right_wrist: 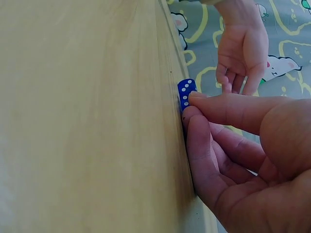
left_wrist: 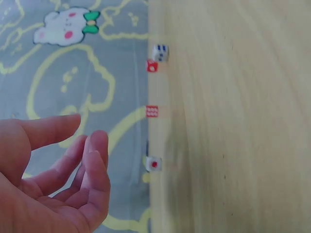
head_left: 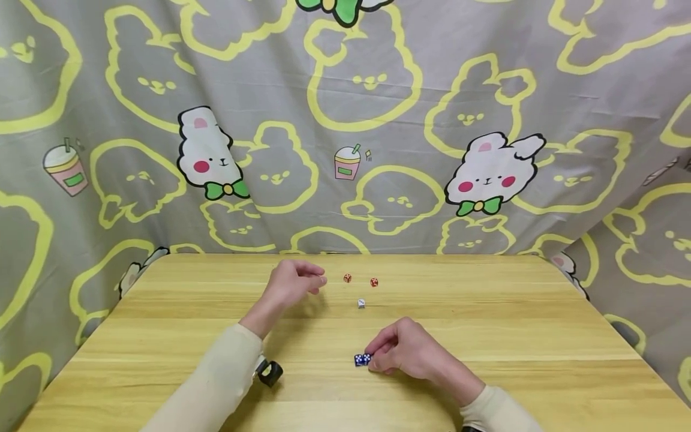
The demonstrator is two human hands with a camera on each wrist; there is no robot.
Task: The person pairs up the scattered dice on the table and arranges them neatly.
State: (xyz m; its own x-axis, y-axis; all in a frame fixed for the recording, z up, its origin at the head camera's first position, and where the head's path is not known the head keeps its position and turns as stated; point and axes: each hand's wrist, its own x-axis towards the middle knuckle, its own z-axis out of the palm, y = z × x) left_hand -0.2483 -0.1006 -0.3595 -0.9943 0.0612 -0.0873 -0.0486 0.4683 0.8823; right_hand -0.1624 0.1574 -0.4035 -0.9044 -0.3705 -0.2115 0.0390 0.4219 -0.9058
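Note:
My right hand [head_left: 407, 351] pinches a blue die [head_left: 367, 358] with white pips between thumb and index finger, low at the table. Another blue die [head_left: 358, 360] sits beside it on the left, apparently touching. My left hand [head_left: 291, 283] hovers over the back of the table with loosely bent fingers, thumb apart, holding nothing. To its right are two red dice [head_left: 348, 278] and, nearer me, a white die [head_left: 361, 303]. The left wrist view also has a white die with a red pip [left_wrist: 154, 164] near that hand's fingertips; the head view does not show it.
The wooden table [head_left: 486, 336] ends at a patterned grey curtain [head_left: 281, 108] along its back. Curtain also hangs at both sides. A black device [head_left: 270, 372] is strapped at the left wrist.

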